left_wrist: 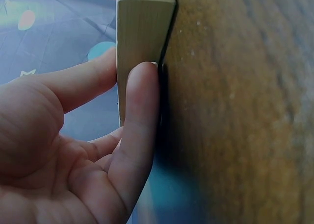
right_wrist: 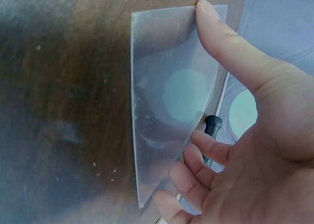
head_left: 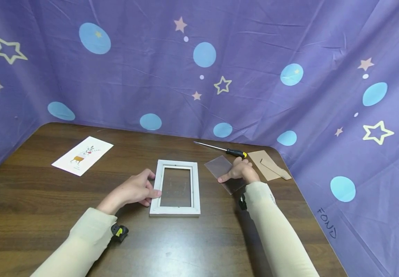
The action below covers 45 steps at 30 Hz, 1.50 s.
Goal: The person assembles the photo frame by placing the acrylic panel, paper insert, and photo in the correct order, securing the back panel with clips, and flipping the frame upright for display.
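A white picture frame (head_left: 195, 184) lies flat at the middle of the table, its opening showing the wood beneath. My left hand (head_left: 138, 188) holds its left side, thumb over the top face. In the left wrist view, fingers press against the frame's side edge (left_wrist: 144, 30). To the right, my right hand (head_left: 240, 170) holds a clear plastic sheet (head_left: 217, 164) by its edges. The right wrist view has the thumb at one end of the sheet (right_wrist: 167, 87) and the fingers curled along its far edge. The hand hides part of the sheet in the head view.
Behind the right hand lies a screwdriver (head_left: 235, 152) with a black and yellow handle. A brown backing board (head_left: 262, 156) with a stand leg is at the table's right edge. At the left lies a white card (head_left: 83, 154) with a printed animal. A purple curtain (head_left: 171, 84) borders the table.
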Each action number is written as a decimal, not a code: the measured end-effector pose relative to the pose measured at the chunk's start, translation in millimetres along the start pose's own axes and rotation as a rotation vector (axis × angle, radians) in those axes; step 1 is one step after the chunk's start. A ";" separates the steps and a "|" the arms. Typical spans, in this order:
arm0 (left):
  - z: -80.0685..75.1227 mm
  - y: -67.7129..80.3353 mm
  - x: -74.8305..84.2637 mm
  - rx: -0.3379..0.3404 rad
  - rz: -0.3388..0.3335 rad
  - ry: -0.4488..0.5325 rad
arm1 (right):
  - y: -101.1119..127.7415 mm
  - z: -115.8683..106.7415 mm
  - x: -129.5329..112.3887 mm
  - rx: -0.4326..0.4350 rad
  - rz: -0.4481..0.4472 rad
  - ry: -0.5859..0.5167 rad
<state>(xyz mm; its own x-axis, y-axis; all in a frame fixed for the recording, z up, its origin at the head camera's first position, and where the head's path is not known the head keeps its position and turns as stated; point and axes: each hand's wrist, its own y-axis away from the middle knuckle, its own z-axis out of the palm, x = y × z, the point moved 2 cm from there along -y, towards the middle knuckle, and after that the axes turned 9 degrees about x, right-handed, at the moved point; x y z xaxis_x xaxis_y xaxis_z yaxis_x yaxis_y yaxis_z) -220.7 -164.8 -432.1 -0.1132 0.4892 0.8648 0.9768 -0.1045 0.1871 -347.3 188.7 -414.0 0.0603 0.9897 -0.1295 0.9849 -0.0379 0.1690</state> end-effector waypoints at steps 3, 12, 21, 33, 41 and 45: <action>-0.4 -0.1 -0.1 0.000 0.002 0.000 | 1.7 -1.0 0.1 -0.003 0.005 -0.005; -1.1 -0.2 -0.7 -0.002 0.003 0.002 | -1.3 0.4 5.2 0.015 0.003 -0.058; -1.5 1.1 0.8 -0.004 -0.009 0.006 | 0.4 -8.3 4.0 0.082 -0.044 -0.179; -1.4 0.8 1.5 -0.006 -0.008 -0.007 | 3.7 -19.2 7.7 0.108 -0.064 -0.270; -1.6 0.4 1.4 -0.003 -0.002 -0.003 | 13.6 -32.0 10.5 0.091 -0.050 -0.372; -1.3 0.4 1.6 -0.006 -0.007 -0.005 | 13.6 -36.6 13.8 0.079 -0.094 -0.412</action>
<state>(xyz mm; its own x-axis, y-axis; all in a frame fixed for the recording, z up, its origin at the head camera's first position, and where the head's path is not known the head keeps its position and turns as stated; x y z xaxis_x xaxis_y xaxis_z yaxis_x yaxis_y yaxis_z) -220.7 -165.1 -430.1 -0.1194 0.4940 0.8612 0.9749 -0.1061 0.1959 -339.0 206.9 -377.7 0.0135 0.8525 -0.5225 0.9976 0.0238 0.0647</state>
